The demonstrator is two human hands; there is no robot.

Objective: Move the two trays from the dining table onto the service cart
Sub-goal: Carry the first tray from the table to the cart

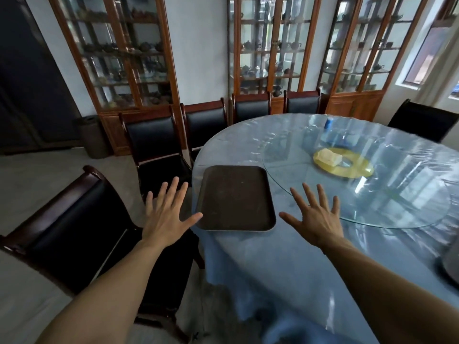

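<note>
A flat brown tray (236, 198), rectangular with rounded corners and a low raised rim, lies at the near left edge of the round table (285, 256); its matte surface looks scuffed. The table wears a pale blue cloth under a glossy clear plastic cover that hangs over the edge. Just right of the tray sits a round glass turntable (397, 189), its rim close to the tray's far right corner. The left hand (165, 214) hovers off the table edge, fingers spread wide, thumb tip almost at the tray's left rim, holding nothing. The right hand (316, 219) is splayed too, empty, over the cloth between tray and turntable. A dark padded chair (74, 229) with a wooden frame stands close on the left, narrowing the gap beside the table.
</note>
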